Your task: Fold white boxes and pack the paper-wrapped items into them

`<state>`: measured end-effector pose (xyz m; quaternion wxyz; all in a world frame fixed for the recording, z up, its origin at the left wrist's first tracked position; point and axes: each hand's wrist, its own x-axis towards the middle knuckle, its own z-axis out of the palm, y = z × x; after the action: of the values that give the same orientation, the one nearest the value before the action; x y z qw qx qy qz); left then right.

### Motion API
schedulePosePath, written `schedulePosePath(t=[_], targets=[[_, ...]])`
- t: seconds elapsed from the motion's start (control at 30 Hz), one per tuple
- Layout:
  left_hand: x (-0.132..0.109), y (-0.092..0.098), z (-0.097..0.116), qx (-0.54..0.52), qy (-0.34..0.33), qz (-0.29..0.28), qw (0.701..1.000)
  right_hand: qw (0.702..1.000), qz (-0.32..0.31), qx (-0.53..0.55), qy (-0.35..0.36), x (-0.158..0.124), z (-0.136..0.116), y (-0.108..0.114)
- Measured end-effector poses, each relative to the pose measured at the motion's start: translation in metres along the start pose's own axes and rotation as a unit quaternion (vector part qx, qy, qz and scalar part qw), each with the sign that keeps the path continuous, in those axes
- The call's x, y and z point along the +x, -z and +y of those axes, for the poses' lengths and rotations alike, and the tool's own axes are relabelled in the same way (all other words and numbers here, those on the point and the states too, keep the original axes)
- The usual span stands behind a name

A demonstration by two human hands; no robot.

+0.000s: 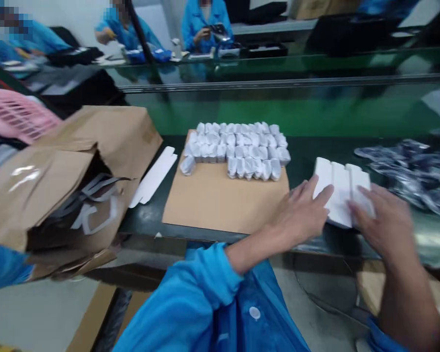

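Note:
My left hand (300,212) and my right hand (383,222) grip a white folded card piece (341,190) from either side, its ridged panels facing up. My right hand is blurred. To the left of my left hand, a flat brown cardboard sheet (216,200) lies on the dark belt. Several rows of small white-wrapped items (238,146) stand packed on its far half, and one sits tilted at the row's left end (187,165). A flat white card strip (153,176) lies beside the sheet.
An open cardboard box (84,181) with grey strips inside sits at left, with a pink plastic basket (14,115) behind it. A heap of dark glossy bags (410,176) lies at right. Co-workers in blue smocks (201,27) work beyond a glass-sided dark green conveyor (278,83).

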<state>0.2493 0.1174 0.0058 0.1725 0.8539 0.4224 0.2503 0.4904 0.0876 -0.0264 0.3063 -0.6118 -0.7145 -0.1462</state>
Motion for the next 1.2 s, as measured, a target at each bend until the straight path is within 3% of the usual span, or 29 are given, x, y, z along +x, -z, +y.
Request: schedulePosePath(t=[0.07, 0.1, 0.17, 0.2, 0.27, 0.37, 0.47, 0.57, 0.67, 0.77, 0.83, 0.9, 1.0, 1.03, 1.1, 1.17, 1.2], targets=[[-0.049, 0.058, -0.057, 0.119, 0.113, 0.089, 0.982, 0.996, 0.079, -0.018, -0.03, -0.002, -0.025, 0.005], [-0.074, 0.089, -0.09, 0.161, 0.179, 0.112, 0.964, 0.996, 0.078, -0.006, -0.045, -0.004, -0.044, 0.005], [-0.115, 0.146, -0.153, 0.222, 0.271, 0.123, 0.928, 0.997, 0.063, 0.051, -0.014, -0.002, -0.091, 0.001], [-0.13, 0.167, -0.181, 0.247, 0.302, 0.111, 0.914, 0.993, 0.054, 0.095, 0.035, 0.0, -0.117, -0.004], [-0.146, 0.19, -0.22, 0.284, 0.327, 0.063, 0.899, 0.974, 0.031, 0.189, 0.123, 0.009, -0.167, -0.016], [-0.149, 0.189, -0.242, 0.325, 0.329, -0.004, 0.887, 0.933, -0.002, 0.303, 0.194, 0.02, -0.23, -0.035], [-0.146, 0.179, -0.236, 0.355, 0.322, -0.041, 0.877, 0.9, -0.054, 0.379, 0.21, 0.025, -0.276, -0.049], [-0.157, 0.172, -0.212, 0.379, 0.317, -0.05, 0.868, 0.874, -0.163, 0.432, 0.153, 0.03, -0.308, -0.061], [-0.194, 0.161, -0.183, 0.395, 0.323, -0.044, 0.859, 0.838, -0.264, 0.469, 0.091, 0.034, -0.326, -0.069], [-0.249, 0.146, -0.164, 0.397, 0.322, -0.025, 0.859, 0.804, -0.316, 0.501, 0.041, 0.034, -0.335, -0.073], [-0.282, 0.139, -0.159, 0.382, 0.29, 0.048, 0.876, 0.77, -0.361, 0.526, 0.002, 0.031, -0.341, -0.075], [-0.304, 0.133, -0.156, 0.362, 0.255, 0.147, 0.884, 0.712, -0.418, 0.563, -0.05, 0.025, -0.352, -0.078], [-0.308, 0.12, -0.14, 0.338, 0.233, 0.264, 0.873, 0.624, -0.451, 0.628, -0.113, 0.017, -0.376, -0.082], [-0.303, 0.114, -0.131, 0.318, 0.222, 0.288, 0.875, 0.617, -0.439, 0.642, -0.118, 0.017, -0.383, -0.082], [-0.289, 0.103, -0.108, 0.245, 0.175, 0.308, 0.903, 0.64, -0.403, 0.644, -0.111, 0.022, -0.386, -0.079], [-0.274, 0.1, -0.088, 0.146, 0.136, 0.289, 0.936, 0.669, -0.385, 0.629, -0.093, 0.037, -0.372, -0.071], [-0.267, 0.104, -0.081, 0.093, 0.132, 0.308, 0.937, 0.673, -0.398, 0.619, -0.071, 0.047, -0.358, -0.065]])
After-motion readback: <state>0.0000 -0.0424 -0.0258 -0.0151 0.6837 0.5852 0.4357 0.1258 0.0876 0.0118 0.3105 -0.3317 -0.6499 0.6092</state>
